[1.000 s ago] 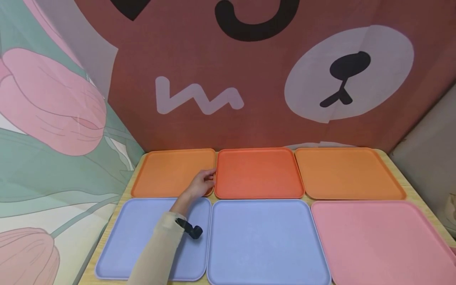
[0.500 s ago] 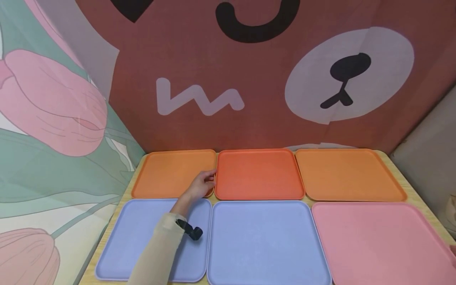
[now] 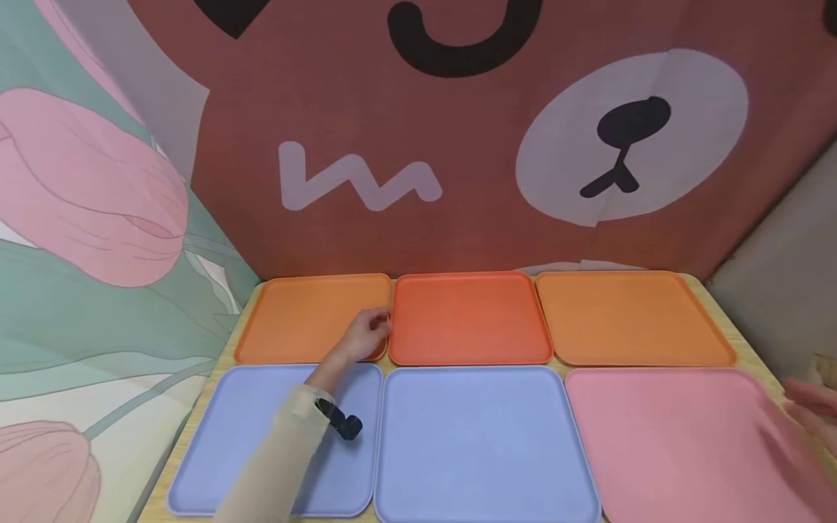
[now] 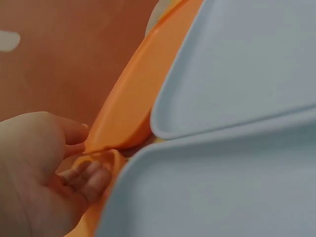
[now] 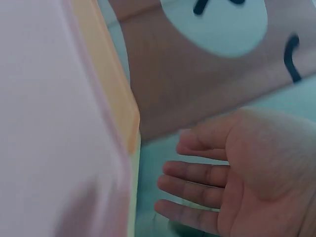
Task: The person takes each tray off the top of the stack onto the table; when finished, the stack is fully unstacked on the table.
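My left hand is over the right end of the left orange tray, its fingertips at the seam with the red-orange tray. In the left wrist view, the loosely bent fingers of that hand touch the tray edges; a grip on a rim is not plain. Off the right side of the pink tray, my right hand is blurred at the frame edge. The right wrist view shows this hand with fingers extended and slightly bent, holding nothing, apart from the tray.
Two lavender-blue trays lie in the front row, left of the pink one. Another orange tray lies back right. A wooden table carries all the trays. Behind hangs a brown bear-print cloth, with a tulip-print cloth at left.
My right hand has come into view at the right edge, beside the pink tray. The left hand stays at the tray seam. The head view has turned slightly right.
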`<action>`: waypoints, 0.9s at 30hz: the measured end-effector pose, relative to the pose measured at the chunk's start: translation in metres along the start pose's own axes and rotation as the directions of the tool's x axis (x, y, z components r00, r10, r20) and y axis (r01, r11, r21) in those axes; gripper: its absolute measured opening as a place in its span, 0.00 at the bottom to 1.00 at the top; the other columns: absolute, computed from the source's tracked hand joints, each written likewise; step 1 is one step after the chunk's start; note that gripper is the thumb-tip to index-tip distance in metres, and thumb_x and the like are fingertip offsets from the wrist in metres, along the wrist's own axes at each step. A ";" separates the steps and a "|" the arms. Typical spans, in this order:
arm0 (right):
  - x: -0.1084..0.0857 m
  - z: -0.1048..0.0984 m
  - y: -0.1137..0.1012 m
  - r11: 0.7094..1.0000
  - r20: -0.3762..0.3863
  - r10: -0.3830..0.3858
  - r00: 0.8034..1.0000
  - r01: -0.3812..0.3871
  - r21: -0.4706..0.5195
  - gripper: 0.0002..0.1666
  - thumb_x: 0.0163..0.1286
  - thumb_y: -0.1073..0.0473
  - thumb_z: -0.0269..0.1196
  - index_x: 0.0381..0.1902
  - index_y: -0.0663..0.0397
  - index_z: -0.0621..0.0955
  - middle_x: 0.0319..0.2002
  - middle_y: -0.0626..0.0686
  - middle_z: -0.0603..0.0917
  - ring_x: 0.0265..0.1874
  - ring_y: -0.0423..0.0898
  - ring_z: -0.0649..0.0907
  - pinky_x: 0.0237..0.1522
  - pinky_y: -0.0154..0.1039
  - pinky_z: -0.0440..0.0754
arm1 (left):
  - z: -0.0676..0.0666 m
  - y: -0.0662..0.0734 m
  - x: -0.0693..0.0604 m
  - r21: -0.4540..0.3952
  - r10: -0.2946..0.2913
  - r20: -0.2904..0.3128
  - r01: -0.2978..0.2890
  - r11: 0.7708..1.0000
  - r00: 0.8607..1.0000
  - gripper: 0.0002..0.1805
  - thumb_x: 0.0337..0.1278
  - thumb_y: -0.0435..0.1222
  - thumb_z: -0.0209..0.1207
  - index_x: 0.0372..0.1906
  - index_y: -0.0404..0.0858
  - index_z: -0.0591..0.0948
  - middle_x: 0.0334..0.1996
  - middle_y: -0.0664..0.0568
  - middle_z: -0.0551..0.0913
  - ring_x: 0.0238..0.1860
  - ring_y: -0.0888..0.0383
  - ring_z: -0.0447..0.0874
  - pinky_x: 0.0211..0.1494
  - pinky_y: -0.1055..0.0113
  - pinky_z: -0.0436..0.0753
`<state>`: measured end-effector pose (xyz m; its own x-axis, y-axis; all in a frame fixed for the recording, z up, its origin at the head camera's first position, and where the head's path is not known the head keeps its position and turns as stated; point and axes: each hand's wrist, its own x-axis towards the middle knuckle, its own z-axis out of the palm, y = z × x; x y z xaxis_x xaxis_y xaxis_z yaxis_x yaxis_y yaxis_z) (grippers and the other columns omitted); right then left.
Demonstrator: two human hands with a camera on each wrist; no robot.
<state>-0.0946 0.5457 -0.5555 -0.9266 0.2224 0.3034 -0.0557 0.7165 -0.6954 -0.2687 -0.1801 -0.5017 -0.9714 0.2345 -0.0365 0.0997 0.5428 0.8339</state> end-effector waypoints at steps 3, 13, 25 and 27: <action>0.022 0.002 -0.049 0.995 0.079 -0.016 0.997 0.024 -0.102 0.29 0.78 0.63 0.57 0.74 0.41 0.72 0.53 0.38 0.83 0.51 0.36 0.81 0.38 0.18 0.73 | -0.010 0.011 -0.001 0.125 0.041 -0.010 -0.039 0.991 0.999 0.26 0.73 0.33 0.57 0.71 0.27 0.70 0.65 0.32 0.73 0.65 0.38 0.73 0.69 0.46 0.73; 0.071 0.015 -0.196 0.937 0.350 -0.172 0.921 0.262 -0.230 0.37 0.81 0.58 0.54 0.71 0.84 0.57 0.60 0.87 0.63 0.63 0.82 0.61 0.68 0.72 0.54 | -0.044 0.064 -0.006 0.520 0.104 0.024 -0.101 0.848 0.994 0.35 0.74 0.44 0.57 0.77 0.32 0.64 0.76 0.29 0.57 0.77 0.34 0.54 0.74 0.36 0.59; 0.118 0.074 -0.297 0.874 0.391 -0.241 0.888 0.374 -0.312 0.46 0.77 0.43 0.59 0.79 0.65 0.56 0.73 0.78 0.55 0.69 0.79 0.57 0.61 0.82 0.54 | -0.040 0.118 0.002 0.671 0.068 0.045 -0.081 0.737 0.997 0.45 0.73 0.61 0.49 0.83 0.44 0.48 0.82 0.39 0.36 0.80 0.38 0.24 0.68 0.23 0.28; 0.122 0.085 -0.310 0.866 0.407 -0.242 0.881 0.385 -0.319 0.47 0.77 0.42 0.58 0.79 0.64 0.56 0.74 0.77 0.53 0.71 0.78 0.56 0.63 0.81 0.52 | -0.036 0.124 0.005 0.701 0.077 0.039 -0.083 0.709 0.996 0.46 0.73 0.62 0.48 0.83 0.44 0.47 0.82 0.40 0.34 0.80 0.37 0.23 0.67 0.23 0.26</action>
<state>-0.2221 0.2940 -0.3582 -0.9540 -0.2466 0.1707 -0.2867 0.9169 -0.2777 -0.2687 -0.1404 -0.3788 -0.9517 0.3071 0.0066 0.3017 0.9304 0.2084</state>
